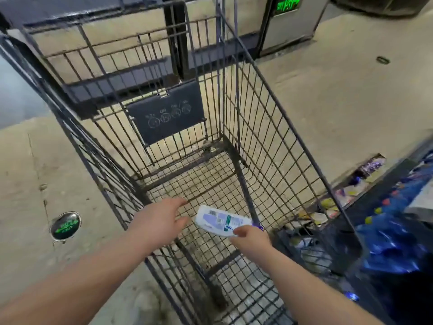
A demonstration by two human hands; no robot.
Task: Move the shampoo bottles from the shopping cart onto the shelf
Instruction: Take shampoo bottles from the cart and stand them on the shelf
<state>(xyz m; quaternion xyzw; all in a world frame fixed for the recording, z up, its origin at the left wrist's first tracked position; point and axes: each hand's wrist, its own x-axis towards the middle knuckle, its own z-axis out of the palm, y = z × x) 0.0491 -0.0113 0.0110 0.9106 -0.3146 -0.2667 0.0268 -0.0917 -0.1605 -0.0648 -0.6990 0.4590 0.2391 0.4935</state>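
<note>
Concrete floor (328, 95) shows through the wire cart (264, 146). One bottle (220, 220) lies near its right wall. Right hand (251, 238) pinches the cap end; left hand (159, 221) hovers open, empty. Best to cup the base, then lift level. Barcode visible; print unreadable.

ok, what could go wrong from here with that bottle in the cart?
The right hand pinches only the cap end of the bottle, so it may slip or swing. The open left hand isn't touching it. Lifting out, it could catch the cart's wire side toward the shelf.
</note>
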